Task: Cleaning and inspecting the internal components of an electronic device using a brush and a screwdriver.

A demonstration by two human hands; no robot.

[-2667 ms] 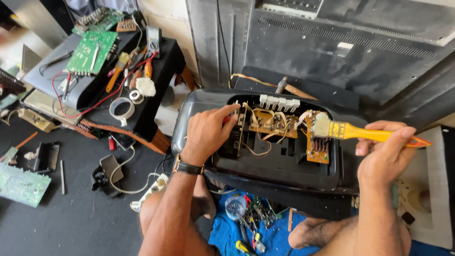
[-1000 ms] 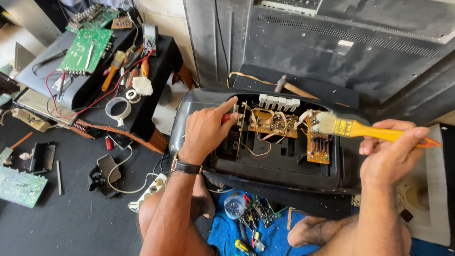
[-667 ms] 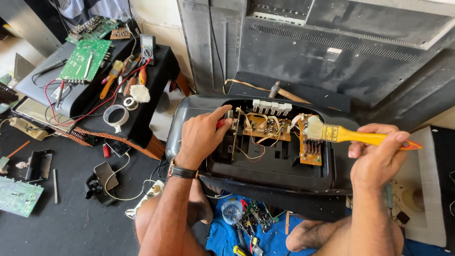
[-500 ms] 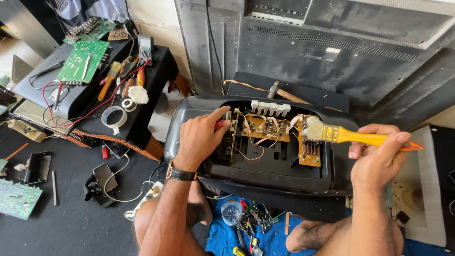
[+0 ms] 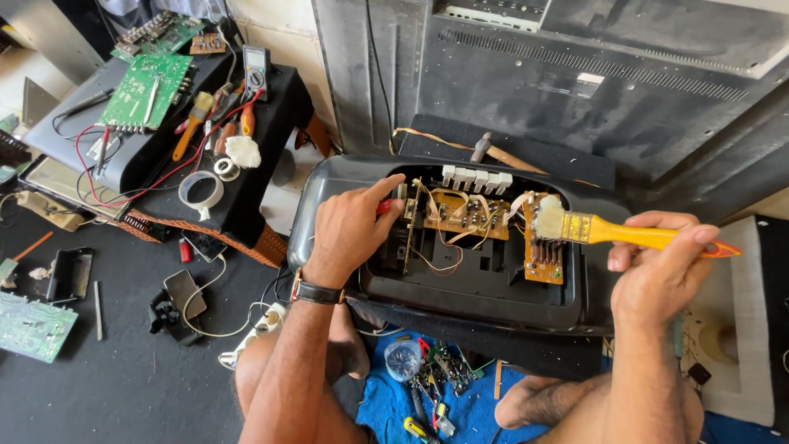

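An opened black plastic device shell (image 5: 329, 185) lies across my lap with brown circuit boards (image 5: 464, 215) and wires inside. My left hand (image 5: 349, 234), with a watch on the wrist, grips the shell's left inner edge, fingers near a small red part (image 5: 385, 205). My right hand (image 5: 662, 267) holds a yellow-handled paintbrush (image 5: 633, 236). Its pale bristles (image 5: 549, 222) rest on the upright brown board (image 5: 544, 251) at the right of the opening.
A big grey television back (image 5: 608, 74) leans behind. At left, a black stand (image 5: 246, 185) carries a green circuit board (image 5: 148, 89), a multimeter, screwdrivers and a tape roll. A phone (image 5: 185, 292), cables and another board (image 5: 33, 325) lie on the dark floor. Small tools sit on a blue cloth (image 5: 386, 403).
The view shifted slightly, so the shell sits a little higher in the frame. My left hand moved deeper onto the shell's left inner edge. The brush stays on the right board with small strokes.
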